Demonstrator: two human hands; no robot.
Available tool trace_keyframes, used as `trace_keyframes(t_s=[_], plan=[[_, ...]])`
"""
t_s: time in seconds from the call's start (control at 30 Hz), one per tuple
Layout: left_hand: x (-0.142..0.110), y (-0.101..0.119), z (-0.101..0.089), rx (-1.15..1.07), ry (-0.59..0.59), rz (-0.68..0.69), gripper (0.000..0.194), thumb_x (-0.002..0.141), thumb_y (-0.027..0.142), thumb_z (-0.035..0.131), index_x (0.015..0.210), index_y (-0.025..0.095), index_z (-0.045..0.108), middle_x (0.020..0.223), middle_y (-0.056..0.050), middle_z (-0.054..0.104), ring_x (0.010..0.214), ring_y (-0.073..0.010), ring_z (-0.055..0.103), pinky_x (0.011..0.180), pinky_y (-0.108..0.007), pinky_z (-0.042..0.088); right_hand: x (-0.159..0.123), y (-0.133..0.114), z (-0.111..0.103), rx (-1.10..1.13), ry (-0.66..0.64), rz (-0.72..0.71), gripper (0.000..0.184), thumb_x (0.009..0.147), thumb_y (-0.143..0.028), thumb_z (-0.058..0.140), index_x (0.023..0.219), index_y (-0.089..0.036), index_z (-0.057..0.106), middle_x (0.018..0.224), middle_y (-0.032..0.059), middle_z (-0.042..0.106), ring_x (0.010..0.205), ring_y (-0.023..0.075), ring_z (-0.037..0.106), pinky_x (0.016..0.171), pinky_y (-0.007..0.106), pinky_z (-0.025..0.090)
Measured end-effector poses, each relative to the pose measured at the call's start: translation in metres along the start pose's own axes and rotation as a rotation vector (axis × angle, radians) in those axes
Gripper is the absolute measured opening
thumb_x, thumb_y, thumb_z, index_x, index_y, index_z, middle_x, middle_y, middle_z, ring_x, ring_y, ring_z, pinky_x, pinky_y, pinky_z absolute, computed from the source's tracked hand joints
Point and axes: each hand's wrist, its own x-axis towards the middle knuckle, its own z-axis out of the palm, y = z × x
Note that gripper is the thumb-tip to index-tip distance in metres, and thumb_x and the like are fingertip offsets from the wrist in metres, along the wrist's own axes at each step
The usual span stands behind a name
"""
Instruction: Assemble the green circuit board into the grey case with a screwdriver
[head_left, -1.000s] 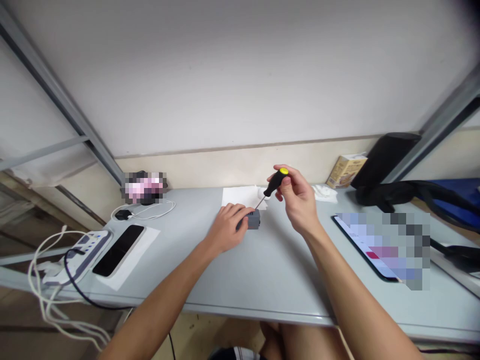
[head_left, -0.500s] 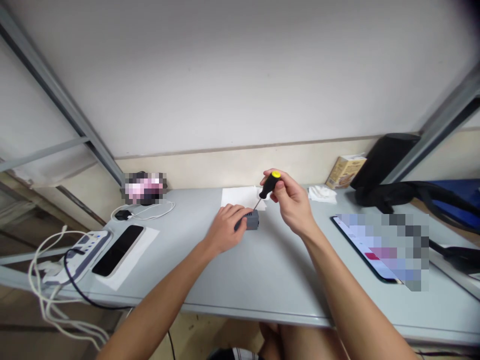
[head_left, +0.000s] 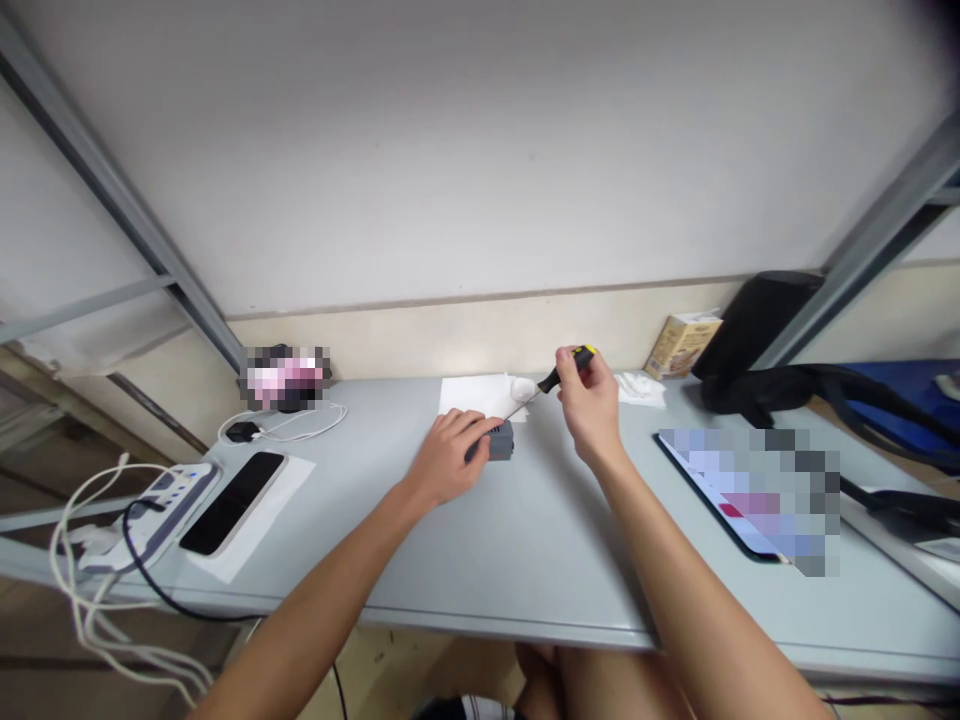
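Note:
A small dark grey box-shaped device (head_left: 501, 442) with slots in its top rests on the desk. My left hand (head_left: 450, 455) is closed round its left end and covers much of it. In my right hand (head_left: 590, 405) is a screwdriver (head_left: 551, 381) with a black and yellow handle, gripped between thumb and fingers. Its shaft slants low toward the left, the tip at the back of the device near my left fingertips. I cannot tell whether the tip touches the casing. Behind the device lies a sheet of white paper (head_left: 469, 395) with a small white round thing (head_left: 523, 388) at its right.
On the left are a phone (head_left: 234, 502) on white paper, a power strip (head_left: 154, 520) and loose cables. To the right lies a tablet (head_left: 720, 500), partly blurred. Crumpled tissue (head_left: 639, 389), a yellow carton (head_left: 682, 345) and a black stand-like object (head_left: 757, 320) stand behind.
My right hand has tilted the screwdriver from steep to nearly flat, its handle swinging right. The small white round thing behind it shows more fully. My left hand keeps its hold on the device.

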Motion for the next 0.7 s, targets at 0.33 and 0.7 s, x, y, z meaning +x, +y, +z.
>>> trace_keyframes(t_s=[0.33,0.7], plan=[[0.003,0.007,-0.002,0.107,-0.1,0.028,0.04,0.106,0.02,0.041,0.141,0.028,0.06,0.114,-0.007,0.071,0.103,-0.0236,0.062,0.089,-0.04,0.049,0.017,0.03,-0.01,0.201,0.224,0.349,0.052,0.079,-0.07,0.072,0.081,-0.021,0.057,0.053,-0.0097,0.04,0.045,0.0078,0.037,0.04,0.02,0.03],[-0.002,-0.002,-0.013,-0.043,-0.055,-0.021,0.039,0.108,0.025,0.043,0.145,0.028,0.054,0.139,-0.009,0.065,0.127,-0.0246,0.06,0.106,-0.043,0.047,0.016,0.046,-0.015,0.348,0.111,0.491,0.053,0.08,-0.073,0.07,0.086,-0.021,0.056,0.053,-0.0116,0.039,0.041,0.0059,0.033,0.038,0.017,0.029]])
